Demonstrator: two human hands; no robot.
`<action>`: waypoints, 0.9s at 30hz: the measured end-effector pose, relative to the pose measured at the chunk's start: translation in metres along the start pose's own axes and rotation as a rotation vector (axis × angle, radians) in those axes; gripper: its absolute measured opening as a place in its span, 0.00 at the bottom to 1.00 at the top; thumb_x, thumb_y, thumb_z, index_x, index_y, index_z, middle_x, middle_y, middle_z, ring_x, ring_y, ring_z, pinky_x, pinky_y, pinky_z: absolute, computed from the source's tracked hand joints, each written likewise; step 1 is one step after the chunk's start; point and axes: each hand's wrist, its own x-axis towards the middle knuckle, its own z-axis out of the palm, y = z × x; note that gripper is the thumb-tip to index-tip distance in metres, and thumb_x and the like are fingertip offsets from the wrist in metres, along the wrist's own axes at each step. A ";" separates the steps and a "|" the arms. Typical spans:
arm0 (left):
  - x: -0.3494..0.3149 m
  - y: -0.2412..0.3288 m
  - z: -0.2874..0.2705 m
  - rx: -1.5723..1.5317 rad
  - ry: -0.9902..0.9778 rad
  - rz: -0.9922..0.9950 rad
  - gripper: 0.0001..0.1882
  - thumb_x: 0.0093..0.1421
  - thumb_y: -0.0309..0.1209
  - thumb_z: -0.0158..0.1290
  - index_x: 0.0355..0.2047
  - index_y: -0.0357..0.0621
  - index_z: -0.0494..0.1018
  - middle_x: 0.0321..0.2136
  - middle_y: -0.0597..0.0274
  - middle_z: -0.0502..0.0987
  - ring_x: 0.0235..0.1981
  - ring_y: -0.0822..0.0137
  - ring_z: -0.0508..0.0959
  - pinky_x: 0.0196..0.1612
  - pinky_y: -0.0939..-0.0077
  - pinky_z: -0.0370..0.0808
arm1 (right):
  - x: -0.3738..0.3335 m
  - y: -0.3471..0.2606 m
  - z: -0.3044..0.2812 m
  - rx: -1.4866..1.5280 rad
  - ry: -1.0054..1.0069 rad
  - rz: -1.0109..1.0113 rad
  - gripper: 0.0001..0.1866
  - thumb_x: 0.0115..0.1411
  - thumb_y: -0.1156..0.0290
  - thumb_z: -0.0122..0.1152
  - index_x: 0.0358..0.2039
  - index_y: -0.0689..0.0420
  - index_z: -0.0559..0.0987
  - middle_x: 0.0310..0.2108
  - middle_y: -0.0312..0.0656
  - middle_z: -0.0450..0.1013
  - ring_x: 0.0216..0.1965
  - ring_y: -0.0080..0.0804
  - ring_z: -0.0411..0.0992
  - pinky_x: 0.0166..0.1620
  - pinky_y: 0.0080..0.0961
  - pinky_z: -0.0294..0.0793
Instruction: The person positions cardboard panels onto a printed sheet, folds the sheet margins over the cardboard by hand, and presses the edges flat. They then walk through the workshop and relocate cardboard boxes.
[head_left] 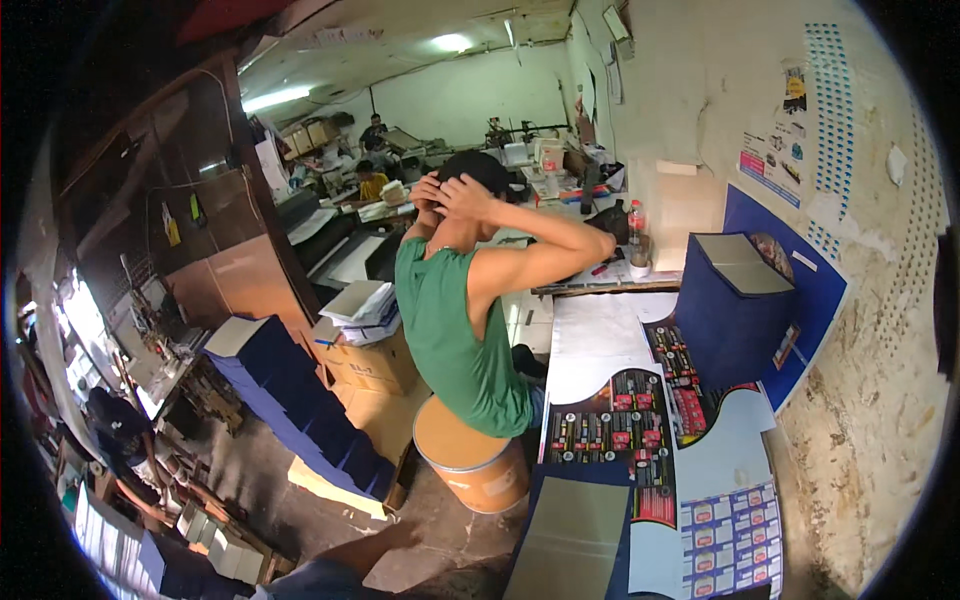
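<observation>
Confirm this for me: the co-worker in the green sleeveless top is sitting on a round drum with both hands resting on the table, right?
Not quite. The co-worker in the green sleeveless top does sit on the round drum, but both hands are raised and clasped on the head, not resting on the table. The head view shows it.

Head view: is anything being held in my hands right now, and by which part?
Cannot be told: neither of your hands shows in the picture. The person in the green top ahead has both hands on the head, holding nothing.
</observation>
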 end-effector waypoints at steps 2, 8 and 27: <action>-0.020 -0.006 0.006 -0.062 -0.151 -0.172 0.32 0.61 0.41 0.57 0.62 0.38 0.66 0.42 0.41 0.80 0.48 0.41 0.77 0.54 0.49 0.72 | 0.050 0.001 0.003 0.067 0.009 -0.083 0.23 0.69 0.60 0.53 0.58 0.62 0.74 0.56 0.59 0.71 0.57 0.57 0.71 0.58 0.48 0.69; 0.030 0.016 -0.027 -0.262 0.118 -0.116 0.32 0.60 0.40 0.58 0.61 0.38 0.67 0.44 0.42 0.78 0.50 0.42 0.76 0.56 0.47 0.70 | 0.263 -0.084 0.025 0.274 0.071 -0.392 0.23 0.68 0.59 0.54 0.57 0.62 0.75 0.55 0.59 0.72 0.56 0.56 0.71 0.58 0.48 0.70; 0.289 -0.020 -0.289 -0.668 0.531 0.180 0.31 0.57 0.39 0.62 0.59 0.40 0.69 0.50 0.42 0.74 0.53 0.44 0.73 0.61 0.44 0.66 | 0.315 -0.339 0.333 0.256 -0.722 -0.434 0.25 0.65 0.57 0.58 0.55 0.62 0.76 0.52 0.58 0.75 0.54 0.53 0.74 0.55 0.48 0.73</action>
